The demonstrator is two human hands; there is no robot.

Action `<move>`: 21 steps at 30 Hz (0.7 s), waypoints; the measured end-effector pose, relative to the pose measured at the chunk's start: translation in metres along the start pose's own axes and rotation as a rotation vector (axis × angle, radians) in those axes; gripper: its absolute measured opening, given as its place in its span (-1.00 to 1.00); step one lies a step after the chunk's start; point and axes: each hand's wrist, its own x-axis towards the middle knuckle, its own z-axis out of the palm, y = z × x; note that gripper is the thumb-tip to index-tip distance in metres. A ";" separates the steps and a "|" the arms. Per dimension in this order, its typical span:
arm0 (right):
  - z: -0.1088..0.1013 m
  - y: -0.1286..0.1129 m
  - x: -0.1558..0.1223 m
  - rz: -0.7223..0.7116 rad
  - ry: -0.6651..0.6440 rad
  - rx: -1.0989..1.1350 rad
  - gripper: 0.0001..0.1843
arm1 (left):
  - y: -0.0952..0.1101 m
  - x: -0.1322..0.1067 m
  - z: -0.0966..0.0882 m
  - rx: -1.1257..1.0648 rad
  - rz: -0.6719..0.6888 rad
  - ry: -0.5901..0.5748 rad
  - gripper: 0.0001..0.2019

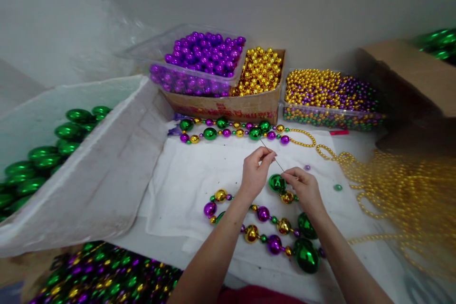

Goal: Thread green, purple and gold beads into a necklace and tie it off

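Note:
My left hand (257, 168) pinches a thin dark strand (279, 165) between thumb and fingertips; whether it is a thread or a needle I cannot tell. The strand slants down to my right hand (304, 187), whose fingers are also closed on it. Beside the right fingertips sits a large green bead (277, 183), with a gold bead (287, 197) just below. A bead strand (262, 213) of purple, gold and green balls loops on the white cloth (185, 175) beneath my forearms, partly hidden by them. Its largest green bead (307, 255) lies near the right wrist.
A finished-looking bead necklace (226, 133) lies behind my hands. Beyond stand a clear tub of purple beads (206, 54), a carton of gold beads (260, 71) and a mixed-bead tub (331, 97). A white bin (117, 152) flanks the left; gold bead chains (406, 199) heap on the right.

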 end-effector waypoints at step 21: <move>-0.064 -0.042 -0.008 0.018 0.129 0.394 -0.71 | -0.034 -0.015 0.023 -0.223 -0.064 -0.367 -0.41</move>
